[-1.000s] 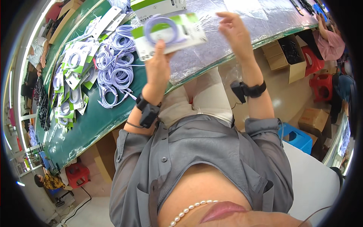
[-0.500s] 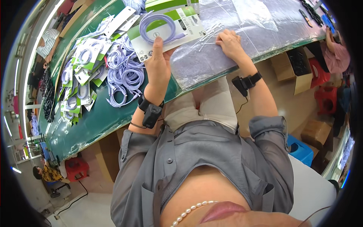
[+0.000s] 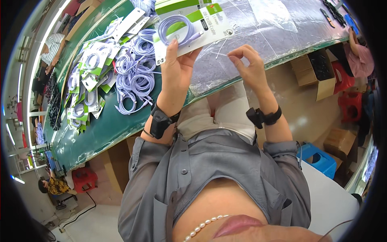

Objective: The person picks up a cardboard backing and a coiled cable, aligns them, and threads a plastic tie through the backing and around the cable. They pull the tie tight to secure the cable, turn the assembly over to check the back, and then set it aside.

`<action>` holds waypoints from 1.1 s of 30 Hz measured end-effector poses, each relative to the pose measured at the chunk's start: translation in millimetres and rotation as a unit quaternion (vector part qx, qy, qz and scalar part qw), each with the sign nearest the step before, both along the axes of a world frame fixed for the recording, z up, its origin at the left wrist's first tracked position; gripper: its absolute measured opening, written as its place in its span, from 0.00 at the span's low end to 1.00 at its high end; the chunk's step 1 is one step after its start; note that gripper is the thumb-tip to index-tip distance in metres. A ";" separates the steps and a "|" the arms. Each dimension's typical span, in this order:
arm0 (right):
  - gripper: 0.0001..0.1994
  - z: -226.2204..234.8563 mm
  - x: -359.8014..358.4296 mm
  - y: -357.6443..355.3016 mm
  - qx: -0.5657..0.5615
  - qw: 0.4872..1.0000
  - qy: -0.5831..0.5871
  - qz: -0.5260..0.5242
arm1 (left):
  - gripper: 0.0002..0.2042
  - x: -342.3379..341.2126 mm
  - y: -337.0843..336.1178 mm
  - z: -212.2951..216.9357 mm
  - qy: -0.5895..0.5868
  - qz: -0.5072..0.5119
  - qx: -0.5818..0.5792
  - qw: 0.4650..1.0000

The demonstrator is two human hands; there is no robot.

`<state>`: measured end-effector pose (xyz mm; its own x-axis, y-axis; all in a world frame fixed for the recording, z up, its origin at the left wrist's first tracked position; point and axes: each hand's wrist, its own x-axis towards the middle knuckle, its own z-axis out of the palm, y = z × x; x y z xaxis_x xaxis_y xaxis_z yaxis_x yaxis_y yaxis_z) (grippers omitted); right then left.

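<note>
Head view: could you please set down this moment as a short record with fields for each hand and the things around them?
Left hand: left hand grips a white and green backing card with a coiled lilac cable by its lower edge
Right hand: right hand pinches a thin white twist tie, fingers curled
Surface: green work table
Under the hands: clear plastic sheet
To the left: pile of loose lilac cables; heap of carded cables
Wrists: black wrist bands

Single head-worn fisheye view, steeply downward and close over the green worktable (image 3: 113,121), edges bent.
</note>
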<state>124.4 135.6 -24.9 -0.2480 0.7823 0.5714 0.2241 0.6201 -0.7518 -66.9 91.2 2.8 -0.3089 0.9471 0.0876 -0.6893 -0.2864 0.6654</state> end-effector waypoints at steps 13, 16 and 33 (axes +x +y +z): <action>0.04 4.3 -25.3 -16.1 0.158 0.983 -0.053 -0.080 | 0.17 11.0 0.7 1.9 -0.121 -0.078 -0.011 0.990; 0.04 8.5 -17.1 -18.1 0.260 0.937 -0.179 -0.151 | 0.17 11.5 0.0 0.6 -0.115 -0.070 -0.002 0.991; 0.04 54.4 -17.9 -42.7 -0.065 0.990 0.124 0.020 | 0.06 12.0 -1.5 7.4 -0.417 -0.214 0.040 0.882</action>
